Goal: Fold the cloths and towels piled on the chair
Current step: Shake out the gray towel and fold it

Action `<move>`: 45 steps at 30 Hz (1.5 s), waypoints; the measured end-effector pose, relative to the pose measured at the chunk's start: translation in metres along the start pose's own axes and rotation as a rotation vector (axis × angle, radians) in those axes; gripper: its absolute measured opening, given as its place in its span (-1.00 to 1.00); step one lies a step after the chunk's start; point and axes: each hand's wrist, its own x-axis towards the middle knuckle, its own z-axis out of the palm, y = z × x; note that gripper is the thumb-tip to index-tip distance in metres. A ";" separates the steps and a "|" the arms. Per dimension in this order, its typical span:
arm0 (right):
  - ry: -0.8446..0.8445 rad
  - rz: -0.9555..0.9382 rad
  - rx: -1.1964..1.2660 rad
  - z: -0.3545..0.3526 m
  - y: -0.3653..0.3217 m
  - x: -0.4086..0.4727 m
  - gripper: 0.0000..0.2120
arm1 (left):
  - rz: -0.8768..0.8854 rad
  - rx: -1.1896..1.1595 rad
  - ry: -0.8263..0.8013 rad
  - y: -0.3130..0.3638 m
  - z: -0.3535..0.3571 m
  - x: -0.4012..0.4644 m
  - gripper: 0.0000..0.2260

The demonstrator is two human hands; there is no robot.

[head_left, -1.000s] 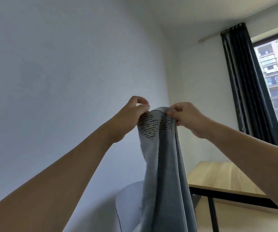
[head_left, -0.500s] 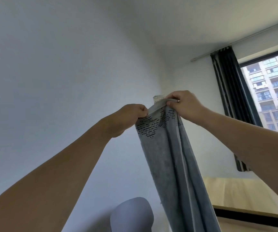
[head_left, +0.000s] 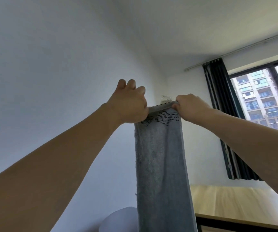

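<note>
A grey-blue towel (head_left: 161, 164) with a band of short dark dashes near its top hangs straight down in front of me, its lower end out of frame. My left hand (head_left: 130, 106) pinches the top edge at its left corner, with some fingers lifted. My right hand (head_left: 190, 106) grips the top edge at its right corner. A small white label (head_left: 166, 99) sticks up from the top edge between the hands. The rounded top of a pale chair back (head_left: 118, 220) shows below, left of the towel. The pile on the chair is hidden.
A white wall fills the left and centre. A light wooden table (head_left: 235, 203) with a dark frame stands at the lower right. A dark curtain (head_left: 222, 114) hangs beside a window (head_left: 265, 97) at the right.
Both hands have risen and moved apart along the towel's top edge, so the edge is now stretched out wider and level. The view has tilted further upward.
</note>
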 end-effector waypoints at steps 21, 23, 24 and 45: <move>-0.140 0.316 0.300 0.172 0.039 0.061 -0.82 | -0.157 -0.021 -0.137 0.045 0.213 0.027 -0.86; -0.079 0.295 0.336 0.190 0.038 0.076 -0.82 | -0.326 -0.125 -0.166 0.045 0.234 0.034 -0.84; -0.050 0.294 0.366 0.200 0.040 0.080 -0.80 | -0.386 -0.170 -0.148 0.047 0.244 0.039 -0.82; -0.441 0.729 0.931 0.238 0.061 -0.073 -0.85 | -0.849 -1.663 -0.836 0.110 0.207 -0.060 -0.92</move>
